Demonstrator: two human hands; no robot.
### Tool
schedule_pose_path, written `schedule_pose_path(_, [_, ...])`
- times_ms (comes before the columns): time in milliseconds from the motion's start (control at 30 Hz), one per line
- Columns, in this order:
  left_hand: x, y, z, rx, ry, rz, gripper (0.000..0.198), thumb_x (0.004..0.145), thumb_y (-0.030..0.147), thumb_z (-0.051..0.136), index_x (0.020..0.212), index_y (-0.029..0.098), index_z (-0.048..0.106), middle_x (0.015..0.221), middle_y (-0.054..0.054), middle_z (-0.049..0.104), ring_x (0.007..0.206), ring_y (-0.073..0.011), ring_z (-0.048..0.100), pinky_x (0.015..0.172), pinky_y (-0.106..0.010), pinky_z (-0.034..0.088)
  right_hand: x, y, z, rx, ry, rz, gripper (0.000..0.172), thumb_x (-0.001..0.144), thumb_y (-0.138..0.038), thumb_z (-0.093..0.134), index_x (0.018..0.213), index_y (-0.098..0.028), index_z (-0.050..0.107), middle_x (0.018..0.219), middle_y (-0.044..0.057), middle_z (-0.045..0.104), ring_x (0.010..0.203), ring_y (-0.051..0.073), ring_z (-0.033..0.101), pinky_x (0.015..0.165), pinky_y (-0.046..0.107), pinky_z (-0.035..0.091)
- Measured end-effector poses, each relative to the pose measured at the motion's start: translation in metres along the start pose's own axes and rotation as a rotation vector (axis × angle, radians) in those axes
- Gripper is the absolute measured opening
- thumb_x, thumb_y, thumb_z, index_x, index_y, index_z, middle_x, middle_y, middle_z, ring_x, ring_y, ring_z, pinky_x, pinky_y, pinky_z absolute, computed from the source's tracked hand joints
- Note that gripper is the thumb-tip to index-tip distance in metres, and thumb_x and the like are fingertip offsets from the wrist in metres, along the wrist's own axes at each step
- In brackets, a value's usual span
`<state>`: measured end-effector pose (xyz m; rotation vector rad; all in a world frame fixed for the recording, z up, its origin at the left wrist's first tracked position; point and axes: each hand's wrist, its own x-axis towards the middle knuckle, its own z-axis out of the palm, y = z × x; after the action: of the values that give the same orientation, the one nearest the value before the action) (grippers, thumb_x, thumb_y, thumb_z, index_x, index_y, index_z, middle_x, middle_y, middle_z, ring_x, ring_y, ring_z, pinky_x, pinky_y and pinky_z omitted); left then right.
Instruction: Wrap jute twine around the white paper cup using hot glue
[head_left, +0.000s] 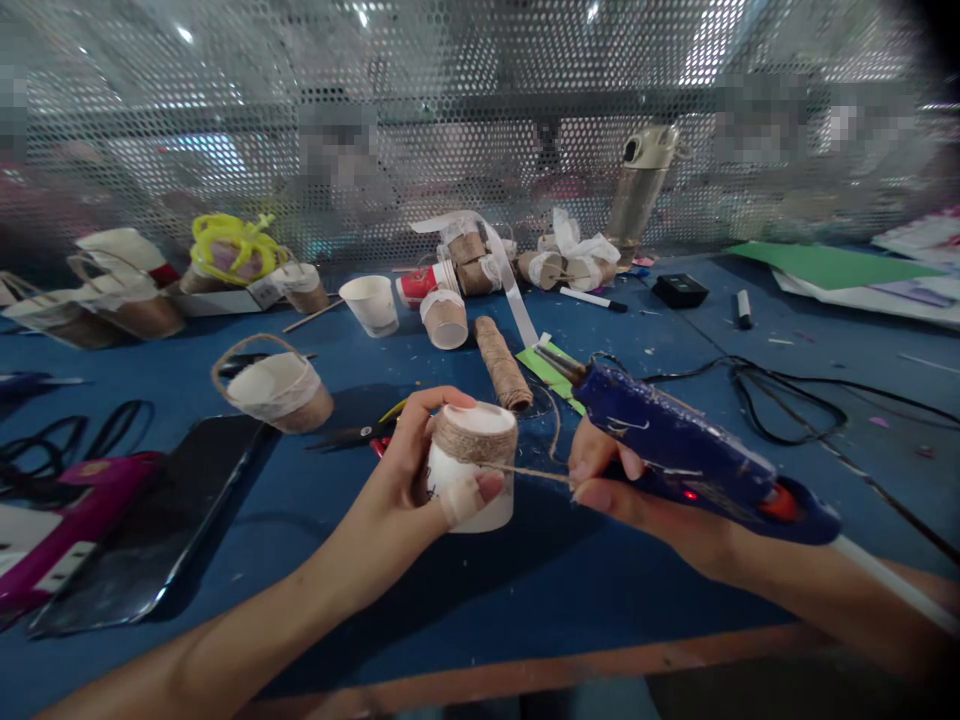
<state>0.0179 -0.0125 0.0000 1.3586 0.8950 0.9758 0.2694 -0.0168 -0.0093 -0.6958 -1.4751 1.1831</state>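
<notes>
My left hand [405, 490] is closed around a white paper cup [480, 505], with tape on the thumb. Several turns of brown twine [476, 440] circle the cup's upper end. From there a strand runs taut to my right hand [645, 500], pinched between thumb and fingers. That same hand also holds a blue hot glue gun [675, 430], its nozzle pointing to the upper left and a small red light lit. A roll of twine [501, 362] lies just behind the cup. Dark scissors [360, 435] are partly hidden behind my left hand.
Left of me are a twine-handled cup [281, 388], a phone [161, 520] and a purple power strip [82, 530]. Wrapped cups, a plain cup [371, 305] and white ribbon [510, 280] stand farther back. A bottle [641, 190] is by the mesh screen; a black cable [787, 400] lies right.
</notes>
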Motion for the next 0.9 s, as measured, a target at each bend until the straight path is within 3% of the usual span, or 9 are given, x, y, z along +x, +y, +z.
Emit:
schedule_pose_path(300, [0.0, -0.002, -0.002, -0.079, 0.001, -0.03, 0.045, 0.09, 0.038, 0.085, 0.122, 0.038, 0.054, 0.114, 0.002, 0.069, 0.093, -0.0211, 0.072, 0.078, -0.032, 0.06, 0.004, -0.005, -0.007, -0.086, -0.038, 0.109, 0.028, 0.089, -0.027, 0.087, 0.083, -0.028, 0.06, 0.087, -0.008, 0.074, 0.08, 0.014, 0.069, 0.077, 0.03, 0.056])
schedule_pose_path(600, [0.001, 0.005, 0.004, -0.236, -0.006, -0.1, 0.046, 0.082, 0.039, 0.091, 0.116, 0.038, 0.06, 0.112, 0.003, 0.071, 0.101, -0.0217, 0.071, 0.082, -0.032, 0.061, 0.014, -0.001, -0.008, -0.206, -0.081, 0.208, 0.031, 0.092, -0.047, 0.082, 0.076, -0.026, 0.065, 0.085, -0.005, 0.071, 0.08, 0.016, 0.064, 0.076, 0.033, 0.05])
schedule_pose_path(900, [0.0, -0.003, 0.002, -0.297, -0.095, -0.051, 0.043, 0.086, 0.033, 0.088, 0.12, 0.039, 0.062, 0.113, 0.003, 0.069, 0.097, -0.0192, 0.072, 0.082, -0.029, 0.062, 0.012, 0.002, -0.005, -0.166, -0.085, 0.257, 0.035, 0.09, -0.056, 0.08, 0.077, -0.026, 0.068, 0.076, -0.003, 0.065, 0.076, 0.017, 0.058, 0.071, 0.034, 0.042])
